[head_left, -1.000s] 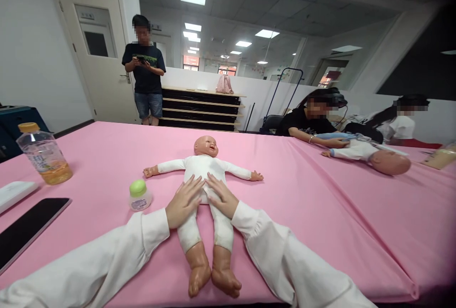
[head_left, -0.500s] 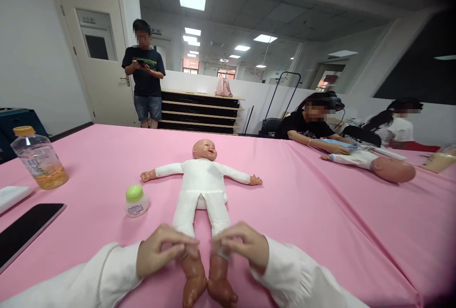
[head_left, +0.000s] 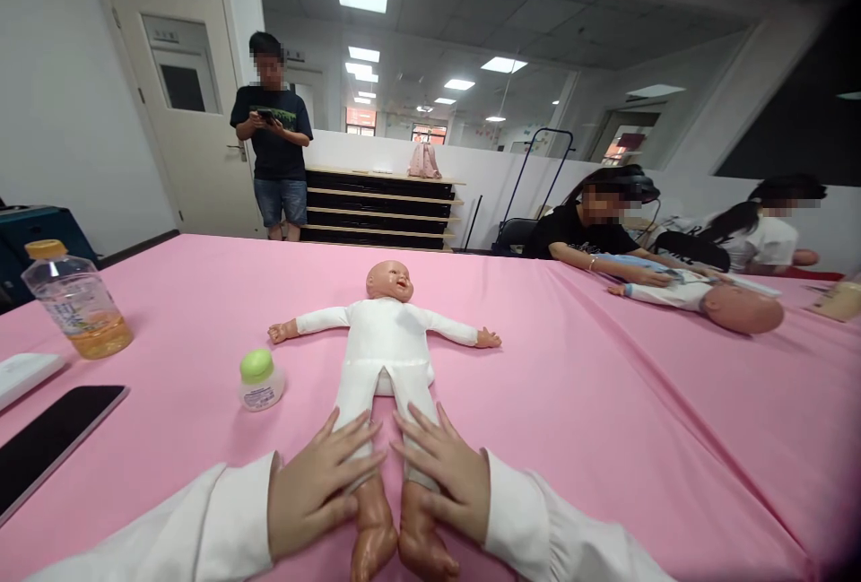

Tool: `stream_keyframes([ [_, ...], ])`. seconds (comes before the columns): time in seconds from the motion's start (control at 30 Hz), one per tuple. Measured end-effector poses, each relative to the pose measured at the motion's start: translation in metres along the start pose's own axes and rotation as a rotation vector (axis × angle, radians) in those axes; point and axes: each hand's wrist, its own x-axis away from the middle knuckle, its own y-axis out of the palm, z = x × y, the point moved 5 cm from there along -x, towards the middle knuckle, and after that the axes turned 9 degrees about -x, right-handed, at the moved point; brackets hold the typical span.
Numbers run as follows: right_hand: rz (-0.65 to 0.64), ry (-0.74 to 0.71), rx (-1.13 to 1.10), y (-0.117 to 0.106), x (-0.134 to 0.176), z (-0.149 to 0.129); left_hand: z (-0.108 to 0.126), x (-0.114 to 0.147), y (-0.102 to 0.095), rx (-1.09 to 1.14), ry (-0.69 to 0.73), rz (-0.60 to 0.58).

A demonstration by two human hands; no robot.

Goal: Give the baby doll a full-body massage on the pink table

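Note:
A baby doll (head_left: 388,340) with a white cloth body lies on its back, arms spread and feet toward me. My left hand (head_left: 319,479) rests with fingers spread over the doll's lower leg on the left side. On the other lower leg lies my right hand (head_left: 447,470), its fingers also spread and flat. Neither hand grips anything. Parts of both legs are hidden under my fingers; the brown feet stick out between my wrists. A small jar with a green lid (head_left: 261,377) stands left of the doll, apart from my hands.
The pink-covered table (head_left: 571,438) also bears a bottle (head_left: 77,304), a dark phone (head_left: 57,443) and a white box-like thing (head_left: 27,376) at left. At right, a co-worker (head_left: 571,228) handles another doll (head_left: 740,304). A person (head_left: 275,134) stands beyond the table.
My hands were raised and blurred above the doll's lower legs with fingers pointing inward. Now they have come down flat on the legs, fingers spread and pointing more forward.

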Motion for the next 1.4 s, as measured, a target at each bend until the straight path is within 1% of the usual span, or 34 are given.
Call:
stream_keyframes([
  [0.07, -0.047, -0.031, -0.161, -0.001, 0.007, -0.011, 0.011, 0.003, -0.006, 0.178, 0.064, -0.011],
  [0.1, -0.048, -0.041, -0.267, -0.004, 0.007, -0.014, 0.012, 0.001, -0.009, 0.294, 0.073, -0.015],
  [0.13, -0.031, -0.045, -0.384, -0.009, 0.003, -0.013, 0.010, -0.005, -0.014, 0.411, 0.053, 0.003],
  [0.17, 0.009, -0.040, -0.492, -0.015, -0.003, -0.009, 0.004, -0.012, -0.019, 0.510, 0.007, 0.048],
  [0.2, 0.085, -0.025, -0.569, -0.022, -0.012, -0.003, -0.004, -0.020, -0.023, 0.574, -0.055, 0.113],
  [0.23, 0.178, -0.012, -0.605, -0.030, -0.021, 0.006, -0.015, -0.029, -0.027, 0.588, -0.120, 0.195],
  [0.27, 0.278, -0.002, -0.580, -0.037, -0.031, 0.016, -0.025, -0.038, -0.029, 0.551, -0.167, 0.267],
  [0.3, 0.370, -0.001, -0.503, -0.044, -0.040, 0.025, -0.033, -0.046, -0.030, 0.472, -0.191, 0.310],
  [0.33, 0.397, -0.014, -0.408, -0.046, -0.049, 0.032, -0.040, -0.053, -0.028, 0.369, -0.197, 0.321],
  [0.37, 0.386, -0.015, -0.305, -0.045, -0.055, 0.038, -0.046, -0.058, -0.024, 0.259, -0.198, 0.299],
  [0.43, 0.280, 0.002, -0.128, -0.035, -0.062, 0.047, -0.052, -0.060, -0.012, 0.063, -0.197, 0.196],
  [0.47, 0.229, 0.022, -0.061, -0.028, -0.060, 0.050, -0.053, -0.057, -0.005, -0.007, -0.191, 0.134],
  [0.53, 0.173, 0.045, 0.026, -0.015, -0.048, 0.049, -0.048, -0.046, 0.005, -0.085, -0.162, 0.037],
  [0.57, 0.164, 0.045, 0.048, -0.009, -0.039, 0.045, -0.043, -0.038, 0.007, -0.099, -0.143, 0.012],
  [0.67, 0.152, 0.048, 0.040, 0.005, -0.010, 0.028, -0.025, -0.014, 0.007, -0.095, -0.104, 0.003],
  [0.77, 0.125, 0.076, -0.046, 0.014, 0.014, 0.007, -0.003, 0.005, 0.003, -0.036, -0.054, 0.005],
  [0.87, 0.093, 0.089, -0.178, 0.013, 0.031, -0.014, 0.019, 0.016, -0.004, 0.115, -0.024, -0.013],
  [0.97, -0.004, 0.028, -0.398, 0.003, 0.041, -0.033, 0.036, 0.015, -0.015, 0.365, 0.046, -0.052],
  [1.03, -0.098, 0.003, -0.570, -0.011, 0.040, -0.038, 0.038, 0.007, -0.024, 0.545, 0.099, -0.072],
  [1.1, -0.144, 0.044, -0.682, -0.031, 0.028, -0.030, 0.027, -0.011, -0.035, 0.650, 0.088, -0.027],
  [1.13, -0.136, 0.074, -0.703, -0.042, 0.016, -0.022, 0.017, -0.023, -0.041, 0.645, 0.059, 0.023],
  [1.17, -0.060, 0.081, -0.689, -0.056, -0.001, -0.012, 0.006, -0.037, -0.046, 0.596, 0.022, 0.095],
  [1.2, 0.026, 0.082, -0.647, -0.069, -0.021, 0.000, -0.004, -0.053, -0.049, 0.494, 0.007, 0.148],
  [1.23, 0.143, 0.091, -0.573, -0.082, -0.044, 0.013, -0.012, -0.069, -0.049, 0.373, 0.018, 0.172],
  [1.27, 0.259, 0.080, -0.505, -0.093, -0.068, 0.026, -0.018, -0.087, -0.048, 0.251, 0.066, 0.176],
  [1.3, 0.321, 0.057, -0.443, -0.100, -0.093, 0.038, -0.022, -0.103, -0.044, 0.146, 0.121, 0.161],
  [1.33, 0.301, 0.033, -0.386, -0.100, -0.119, 0.049, -0.026, -0.119, -0.038, 0.056, 0.163, 0.133],
  [1.37, 0.235, 0.016, -0.325, -0.097, -0.144, 0.060, -0.028, -0.133, -0.032, -0.017, 0.224, 0.098],
  [1.4, 0.137, 0.020, -0.260, -0.091, -0.165, 0.071, -0.031, -0.143, -0.026, -0.079, 0.267, 0.071],
])
